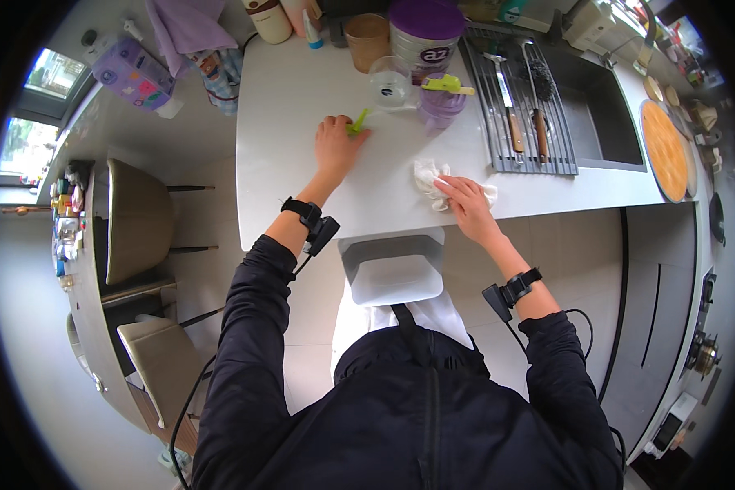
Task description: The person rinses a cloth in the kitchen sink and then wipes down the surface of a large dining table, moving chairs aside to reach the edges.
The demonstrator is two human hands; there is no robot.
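My left hand [338,147] is on the white countertop [294,184], its fingers closed around a small bright green item [359,121], which looks like a plastic clip and is partly covered by the fingertips. To the right, my right hand [470,208] presses on a crumpled white cloth or paper towel [429,180] close to the counter's front edge. Beyond the hands stand a clear plastic cup [392,86] and a purple translucent container [442,107]. Another green clip [442,82], with a pale stick-like end, lies across the top of the purple container.
A purple-lidded tin [427,46] and a brown tub [367,43] stand at the back. Right of them, a rack [527,160] holding wooden-handled tools borders the sink [600,122]. A grey-white bin [398,278] is below the counter edge, and chairs [139,220] stand left.
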